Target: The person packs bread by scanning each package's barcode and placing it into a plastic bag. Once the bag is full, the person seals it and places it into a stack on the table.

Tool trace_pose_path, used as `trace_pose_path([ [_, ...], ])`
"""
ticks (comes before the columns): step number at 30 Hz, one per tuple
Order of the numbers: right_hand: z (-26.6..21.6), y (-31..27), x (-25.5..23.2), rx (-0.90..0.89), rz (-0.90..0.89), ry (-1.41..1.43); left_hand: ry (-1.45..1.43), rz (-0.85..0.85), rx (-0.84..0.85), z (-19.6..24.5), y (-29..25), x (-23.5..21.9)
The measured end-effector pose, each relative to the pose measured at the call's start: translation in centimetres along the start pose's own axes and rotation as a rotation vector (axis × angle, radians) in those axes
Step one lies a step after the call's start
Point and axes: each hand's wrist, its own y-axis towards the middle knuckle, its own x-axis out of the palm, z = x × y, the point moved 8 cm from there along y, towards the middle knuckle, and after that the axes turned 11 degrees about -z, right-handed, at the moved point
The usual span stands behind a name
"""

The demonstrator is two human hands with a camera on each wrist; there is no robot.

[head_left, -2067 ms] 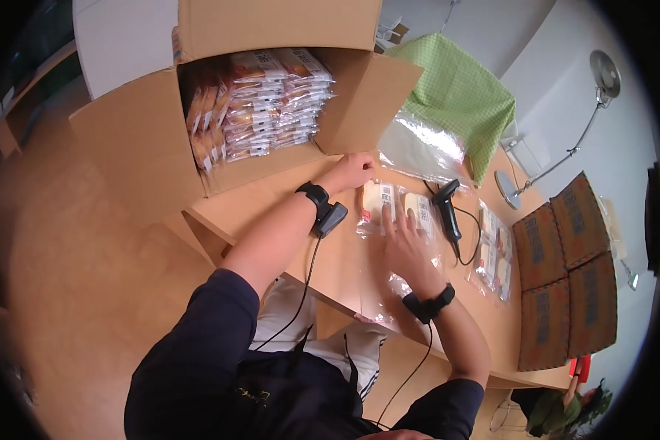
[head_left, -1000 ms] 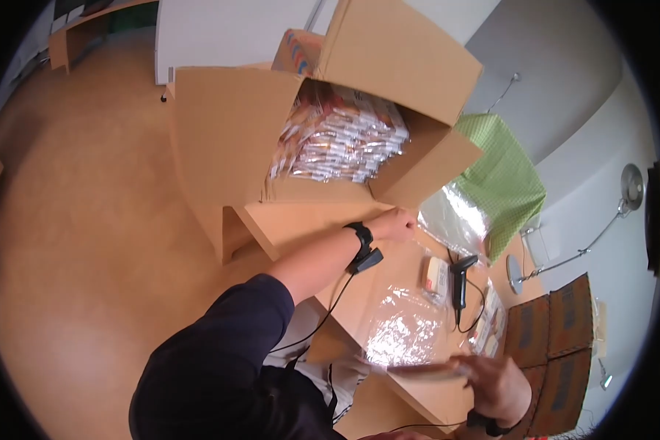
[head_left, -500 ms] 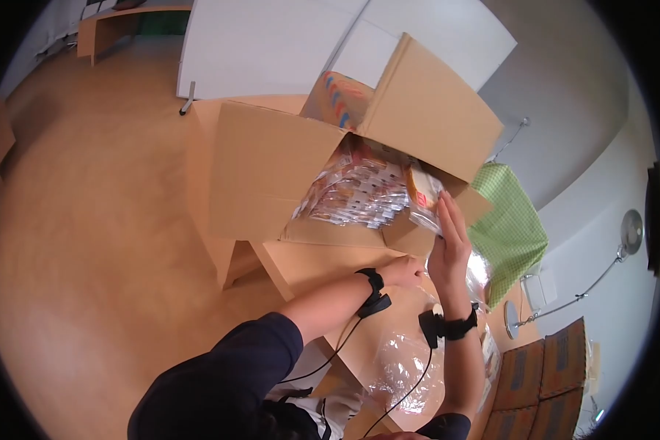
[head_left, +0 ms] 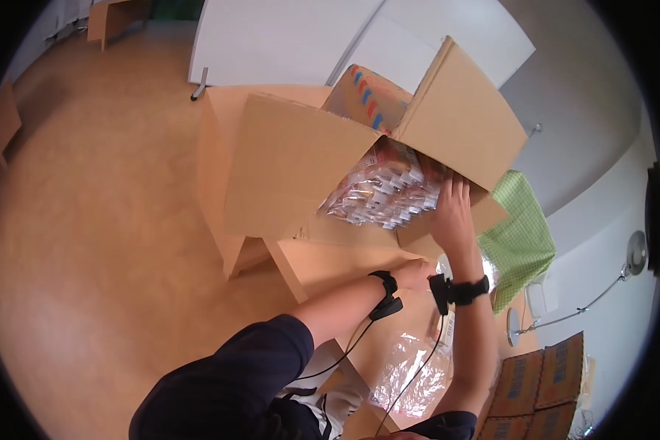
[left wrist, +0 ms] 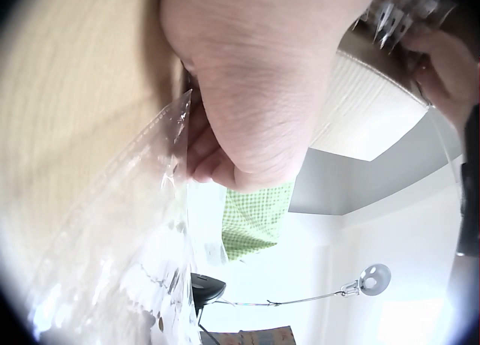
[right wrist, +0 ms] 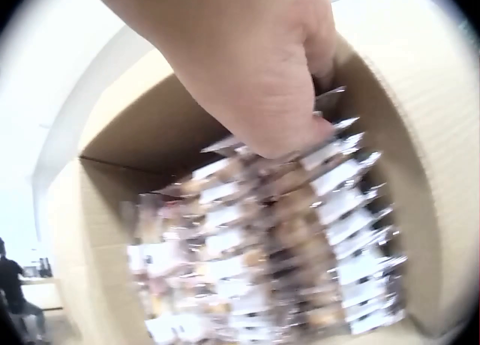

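Observation:
My right hand (head_left: 455,216) reaches into the open cardboard carton (head_left: 293,169), at the far right end of stacked plastic-wrapped bread packs (head_left: 389,194). In the right wrist view, its thumb and curled fingers hold the edge of a bread pack (right wrist: 330,99), mostly covered by the hand. Rows of other bread packs (right wrist: 225,240) fill the carton below. My left hand (head_left: 414,273) rests loosely curled on the table in front of the carton. Close by it, in the left wrist view, lies a clear plastic bag (left wrist: 112,240).
A wrapped bread pack (head_left: 445,326) lies partly behind my right forearm. Green checked cloth (head_left: 521,242) drapes beside the carton. A desk lamp (head_left: 636,253) and stacked brown boxes (head_left: 521,381) stand on the right. The black scanner (left wrist: 206,287) shows in the left wrist view.
My right hand took a bread pack off the table, carried it across to the carton and is now inside it. The left hand stays on the table. The head view has swung left.

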Motion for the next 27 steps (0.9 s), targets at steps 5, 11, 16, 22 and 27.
trace_pose_path([
  [5, -6.1, -0.6, -1.8, -0.126, -0.032, 0.080, -0.142, 0.226, 0.105, -7.8, 3.9, 4.8],
  [11, -1.5, 1.6, 1.5, -0.068, -0.072, 0.165, 0.068, -0.093, -0.012, 1.3, -0.1, -0.3],
  [16, -1.7, 0.0, -0.1, -0.073, -0.024, 0.210, 0.170, -0.191, 0.120, -2.6, 1.2, 2.6],
  [22, -8.7, -11.9, -4.8, -0.172, -0.364, 0.294, -0.239, 0.047, 0.012, -2.7, 1.6, 2.3],
  [27, -10.4, -24.8, -7.3, -0.142, -0.698, 0.774, -0.054, -0.033, -0.095, -1.5, 0.6, 1.0],
])
